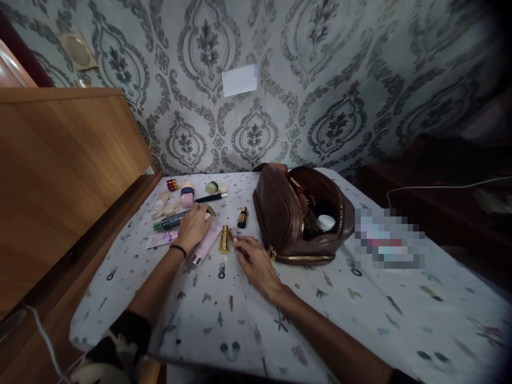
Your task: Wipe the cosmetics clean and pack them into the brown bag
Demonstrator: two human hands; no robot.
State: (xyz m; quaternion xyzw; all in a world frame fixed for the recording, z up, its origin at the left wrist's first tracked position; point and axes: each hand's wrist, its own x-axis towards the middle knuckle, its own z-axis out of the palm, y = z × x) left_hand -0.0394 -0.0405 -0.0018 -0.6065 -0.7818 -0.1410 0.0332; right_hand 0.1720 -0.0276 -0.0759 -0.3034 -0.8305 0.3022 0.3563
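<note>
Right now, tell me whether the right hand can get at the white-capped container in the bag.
Probably yes: the brown bag gapes open and the white cap shows inside, uncovered. The right hand may first need to release the small item at its fingertips.

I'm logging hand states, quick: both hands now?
Left hand: over the pink tube, grip unclear.
Right hand: fingers curled beside gold bottle, grip unclear.

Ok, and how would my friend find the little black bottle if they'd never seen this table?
Start at the big brown bag on the white patterned cloth. Just left of it, beyond the right hand, is the small bottle. It's black with gold parts, while the neighbouring bottle looks gold all over.
</note>
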